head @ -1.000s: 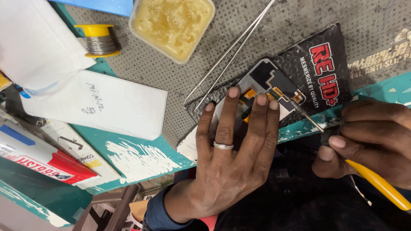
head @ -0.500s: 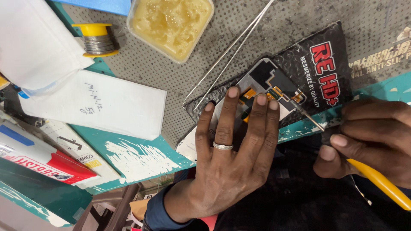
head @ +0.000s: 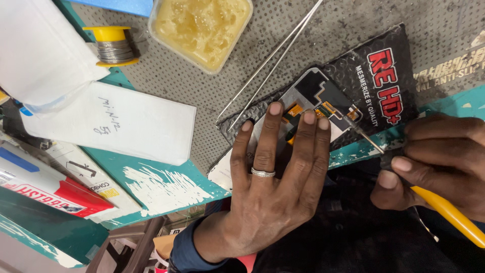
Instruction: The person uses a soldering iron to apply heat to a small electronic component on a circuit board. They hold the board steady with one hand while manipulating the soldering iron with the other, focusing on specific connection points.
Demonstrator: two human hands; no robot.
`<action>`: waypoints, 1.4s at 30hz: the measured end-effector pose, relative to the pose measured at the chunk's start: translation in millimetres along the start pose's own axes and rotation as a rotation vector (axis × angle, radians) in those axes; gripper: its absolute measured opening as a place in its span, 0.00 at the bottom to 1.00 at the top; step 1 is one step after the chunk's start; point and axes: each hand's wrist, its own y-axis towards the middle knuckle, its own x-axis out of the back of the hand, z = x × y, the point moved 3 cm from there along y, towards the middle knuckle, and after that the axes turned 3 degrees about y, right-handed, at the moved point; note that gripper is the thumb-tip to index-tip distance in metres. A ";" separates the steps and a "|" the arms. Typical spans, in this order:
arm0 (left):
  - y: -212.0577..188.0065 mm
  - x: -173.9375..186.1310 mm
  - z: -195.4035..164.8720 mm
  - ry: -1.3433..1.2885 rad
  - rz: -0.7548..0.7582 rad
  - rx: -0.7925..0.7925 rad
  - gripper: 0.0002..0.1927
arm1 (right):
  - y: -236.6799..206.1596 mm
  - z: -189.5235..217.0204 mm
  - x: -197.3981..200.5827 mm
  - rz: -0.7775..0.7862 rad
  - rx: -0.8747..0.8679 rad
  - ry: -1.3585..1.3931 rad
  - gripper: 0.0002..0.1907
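So mid-frame the left hand (head: 270, 189) was pressed flat, fingers spread, on the grey phone screen assembly (head: 308, 103) while the right hand (head: 437, 164) pinched a yellow-handled soldering iron (head: 444, 212), tip at the orange flex connector (head: 348, 115), soldering looking unfinished.

Phone screen (head: 313, 96) — face-down, ribbon exposed

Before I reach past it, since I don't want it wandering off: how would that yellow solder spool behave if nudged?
The solder spool lies on its side on the mat, so a nudge would probably roll it. Round flanges give little to stop it. Its tightly wound metal wire suggests it is heavy for its size, so it likely rolls slowly rather than skittering.
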 end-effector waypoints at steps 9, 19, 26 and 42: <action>0.0 1.0 -0.2 -0.008 0.004 0.009 0.21 | 8.1 4.4 0.8 -0.055 -0.033 -0.030 0.08; 0.0 -1.3 -1.2 -0.006 -0.002 0.013 0.20 | 4.1 0.6 1.5 0.038 0.007 -0.106 0.10; -0.3 -2.5 -1.9 -0.010 -0.010 0.022 0.19 | -2.8 -4.2 -0.4 0.063 0.020 -0.052 0.12; 1.1 0.2 -0.7 -0.013 0.012 0.014 0.21 | -4.1 -1.6 -0.7 -0.053 0.018 -0.101 0.19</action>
